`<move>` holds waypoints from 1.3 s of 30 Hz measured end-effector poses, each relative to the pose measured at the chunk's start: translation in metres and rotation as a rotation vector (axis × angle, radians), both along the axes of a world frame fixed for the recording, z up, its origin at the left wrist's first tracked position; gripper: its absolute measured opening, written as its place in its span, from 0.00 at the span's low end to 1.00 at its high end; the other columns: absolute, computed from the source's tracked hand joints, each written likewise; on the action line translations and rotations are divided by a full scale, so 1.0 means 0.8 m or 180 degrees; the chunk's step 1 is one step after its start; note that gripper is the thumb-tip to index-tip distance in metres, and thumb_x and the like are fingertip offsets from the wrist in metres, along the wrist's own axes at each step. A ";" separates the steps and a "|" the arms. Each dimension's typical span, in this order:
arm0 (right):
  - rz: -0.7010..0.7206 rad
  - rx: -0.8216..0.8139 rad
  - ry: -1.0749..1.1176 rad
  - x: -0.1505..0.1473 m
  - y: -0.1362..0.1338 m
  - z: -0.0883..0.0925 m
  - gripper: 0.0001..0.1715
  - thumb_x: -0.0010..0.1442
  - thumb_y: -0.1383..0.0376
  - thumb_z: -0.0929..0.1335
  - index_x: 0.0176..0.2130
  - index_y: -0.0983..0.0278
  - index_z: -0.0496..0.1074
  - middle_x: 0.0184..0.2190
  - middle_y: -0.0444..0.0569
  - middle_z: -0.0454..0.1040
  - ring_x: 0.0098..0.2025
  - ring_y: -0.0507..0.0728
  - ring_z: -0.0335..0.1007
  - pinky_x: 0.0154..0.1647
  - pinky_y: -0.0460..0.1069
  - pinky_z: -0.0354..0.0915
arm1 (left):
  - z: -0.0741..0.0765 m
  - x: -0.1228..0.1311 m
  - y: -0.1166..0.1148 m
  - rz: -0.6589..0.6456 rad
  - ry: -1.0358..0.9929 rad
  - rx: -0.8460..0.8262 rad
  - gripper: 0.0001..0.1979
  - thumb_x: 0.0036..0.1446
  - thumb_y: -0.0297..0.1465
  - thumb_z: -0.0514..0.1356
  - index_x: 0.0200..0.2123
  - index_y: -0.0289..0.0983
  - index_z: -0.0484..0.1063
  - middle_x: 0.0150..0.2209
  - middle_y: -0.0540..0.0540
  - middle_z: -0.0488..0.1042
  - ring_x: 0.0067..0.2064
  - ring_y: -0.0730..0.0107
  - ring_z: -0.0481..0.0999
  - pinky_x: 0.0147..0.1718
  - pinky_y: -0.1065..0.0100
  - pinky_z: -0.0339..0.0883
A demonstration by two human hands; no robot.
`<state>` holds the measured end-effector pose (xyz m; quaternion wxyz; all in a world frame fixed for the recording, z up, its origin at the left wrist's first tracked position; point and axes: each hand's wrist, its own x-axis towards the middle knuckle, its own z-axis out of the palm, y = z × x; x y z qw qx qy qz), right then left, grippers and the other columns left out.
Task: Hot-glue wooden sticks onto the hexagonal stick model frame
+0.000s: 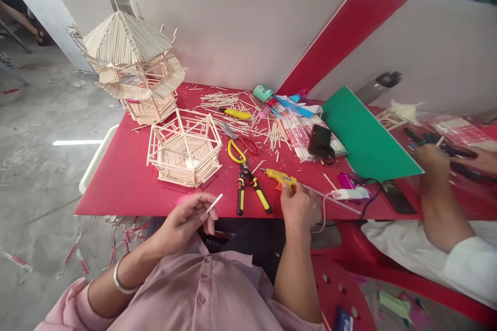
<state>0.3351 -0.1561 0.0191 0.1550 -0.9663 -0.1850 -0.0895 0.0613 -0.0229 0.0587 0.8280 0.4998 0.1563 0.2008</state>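
Between the fingers of my left hand (190, 220) is a short pale wooden stick (215, 202), held just off the table's front edge. My right hand (301, 207) is closed around the handle of a yellow hot glue gun (278, 178), whose nozzle points left. A six-sided open frame of sticks (185, 152) stands on the table beyond my left hand. Between the frame and the glue gun lie black-and-yellow pliers (248, 186), with red-and-yellow-handled scissors (237, 147) just behind them.
A tiered stick pagoda (134, 62) stands at the back left. Loose sticks (221, 99), a yellow cutter knife (237, 113), packed sticks (298, 137) and a black box (320, 140) lie farther back. A green board (365, 129) separates my side from a co-worker's hands (430, 160) at right.
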 end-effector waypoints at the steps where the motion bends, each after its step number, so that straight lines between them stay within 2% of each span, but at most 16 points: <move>1: 0.0139 0.0073 -0.0166 -0.003 0.008 0.007 0.29 0.64 0.52 0.61 0.49 0.69 0.78 0.43 0.68 0.75 0.47 0.70 0.70 0.43 0.59 0.63 | -0.001 0.004 -0.001 0.0040 0.0051 -0.0177 0.11 0.61 0.35 0.64 0.45 0.39 0.72 0.34 0.46 0.74 0.28 0.74 0.73 0.28 0.71 0.67; 3: 0.0661 0.0245 -0.0168 -0.010 0.035 0.021 0.27 0.65 0.55 0.61 0.54 0.68 0.74 0.48 0.66 0.74 0.51 0.69 0.69 0.49 0.59 0.63 | -0.001 0.012 -0.001 0.0116 0.0184 -0.0480 0.13 0.58 0.37 0.67 0.42 0.38 0.72 0.31 0.48 0.74 0.23 0.80 0.65 0.22 0.75 0.57; 5: 0.1490 0.0318 0.0193 -0.014 0.077 0.033 0.26 0.66 0.56 0.61 0.57 0.63 0.71 0.49 0.59 0.75 0.52 0.64 0.70 0.53 0.56 0.64 | -0.001 0.018 -0.001 0.0226 0.0321 -0.0690 0.15 0.56 0.40 0.68 0.39 0.38 0.71 0.26 0.51 0.72 0.19 0.83 0.57 0.18 0.76 0.46; 7: 0.1963 0.0045 0.0435 -0.012 0.126 0.039 0.27 0.65 0.59 0.62 0.61 0.61 0.67 0.52 0.57 0.74 0.54 0.64 0.69 0.55 0.55 0.63 | 0.000 0.023 -0.004 0.0413 0.0393 -0.0783 0.17 0.54 0.43 0.69 0.39 0.37 0.71 0.22 0.53 0.69 0.17 0.85 0.52 0.17 0.76 0.40; 10: 0.1821 -0.0941 0.0677 -0.003 0.193 0.041 0.32 0.62 0.59 0.66 0.62 0.65 0.64 0.52 0.62 0.74 0.54 0.69 0.70 0.51 0.57 0.65 | 0.002 0.027 -0.007 0.0680 0.0440 -0.0803 0.22 0.51 0.44 0.70 0.43 0.37 0.74 0.20 0.55 0.67 0.16 0.85 0.51 0.17 0.75 0.39; 11: 0.1769 -0.1062 0.0716 0.001 0.209 0.041 0.31 0.61 0.59 0.66 0.61 0.66 0.65 0.52 0.64 0.74 0.54 0.70 0.70 0.50 0.57 0.66 | 0.003 0.026 -0.008 0.0746 0.0435 -0.0801 0.23 0.51 0.44 0.70 0.45 0.37 0.75 0.20 0.55 0.67 0.17 0.85 0.51 0.17 0.75 0.39; 14: 0.1753 -0.1184 0.0803 0.013 0.238 0.038 0.30 0.58 0.59 0.69 0.57 0.66 0.68 0.51 0.65 0.74 0.53 0.70 0.71 0.47 0.57 0.66 | 0.003 0.024 -0.009 0.0865 0.0330 -0.0780 0.22 0.52 0.44 0.69 0.45 0.37 0.76 0.21 0.54 0.69 0.16 0.84 0.54 0.17 0.75 0.41; 20: 0.1842 -0.1140 0.1001 0.039 0.252 0.048 0.32 0.51 0.60 0.73 0.55 0.64 0.71 0.49 0.58 0.77 0.49 0.65 0.74 0.44 0.52 0.67 | 0.001 0.025 -0.009 0.1054 0.0099 -0.0678 0.15 0.53 0.40 0.69 0.40 0.38 0.77 0.28 0.49 0.75 0.19 0.82 0.61 0.18 0.74 0.49; 23: 0.1735 -0.0990 0.0917 0.049 0.246 0.070 0.38 0.53 0.58 0.72 0.60 0.66 0.66 0.53 0.62 0.75 0.51 0.66 0.73 0.45 0.53 0.67 | 0.002 0.027 -0.009 0.1114 0.0084 -0.0638 0.15 0.53 0.39 0.70 0.41 0.38 0.78 0.28 0.48 0.75 0.20 0.83 0.59 0.19 0.74 0.46; 25: 0.1607 -0.0810 0.0754 0.051 0.228 0.087 0.39 0.55 0.55 0.71 0.61 0.69 0.66 0.52 0.64 0.75 0.52 0.68 0.72 0.47 0.55 0.66 | 0.003 0.029 -0.009 0.1153 0.0072 -0.0595 0.16 0.53 0.38 0.70 0.43 0.37 0.79 0.28 0.48 0.75 0.20 0.84 0.58 0.19 0.75 0.46; 27: 0.1419 -0.0415 0.0612 0.043 0.194 0.100 0.39 0.55 0.50 0.71 0.58 0.70 0.69 0.45 0.63 0.77 0.48 0.69 0.73 0.45 0.56 0.66 | 0.003 0.032 -0.009 0.1245 0.0037 -0.0574 0.17 0.53 0.38 0.70 0.43 0.37 0.79 0.27 0.48 0.75 0.19 0.84 0.58 0.19 0.75 0.46; 29: 0.1421 0.0227 0.0811 0.023 0.147 0.103 0.44 0.55 0.44 0.70 0.61 0.67 0.66 0.38 0.55 0.78 0.41 0.64 0.75 0.41 0.54 0.67 | 0.001 0.038 -0.010 0.1330 -0.0008 -0.0592 0.17 0.53 0.39 0.70 0.43 0.36 0.78 0.26 0.49 0.75 0.19 0.85 0.57 0.18 0.75 0.46; 31: 0.1531 0.0871 0.0945 -0.011 0.097 0.094 0.47 0.57 0.41 0.67 0.64 0.66 0.62 0.37 0.52 0.77 0.37 0.61 0.74 0.37 0.53 0.67 | -0.002 0.046 -0.010 0.1347 -0.0028 -0.0618 0.17 0.53 0.40 0.70 0.43 0.35 0.78 0.24 0.50 0.74 0.18 0.85 0.55 0.17 0.76 0.45; 33: 0.1818 0.1356 0.1080 -0.053 0.053 0.076 0.44 0.59 0.42 0.66 0.63 0.65 0.61 0.40 0.52 0.76 0.40 0.60 0.75 0.39 0.52 0.69 | -0.003 0.054 -0.010 0.1303 -0.0009 -0.0579 0.18 0.52 0.40 0.70 0.41 0.34 0.78 0.23 0.50 0.73 0.18 0.85 0.55 0.17 0.76 0.44; 36: 0.2352 0.1484 0.1231 -0.110 0.016 0.049 0.33 0.62 0.48 0.67 0.59 0.63 0.65 0.46 0.55 0.75 0.46 0.60 0.74 0.46 0.53 0.70 | -0.003 0.061 -0.010 0.1271 0.0029 -0.0390 0.18 0.52 0.41 0.70 0.41 0.34 0.78 0.22 0.50 0.73 0.18 0.85 0.56 0.17 0.77 0.46; 39: 0.2706 0.1371 0.1238 -0.139 0.009 0.039 0.28 0.62 0.52 0.68 0.57 0.61 0.66 0.44 0.54 0.74 0.44 0.60 0.73 0.45 0.54 0.70 | -0.001 0.061 -0.010 0.1323 0.0099 -0.0154 0.17 0.54 0.40 0.69 0.42 0.35 0.78 0.23 0.50 0.74 0.18 0.84 0.57 0.18 0.77 0.49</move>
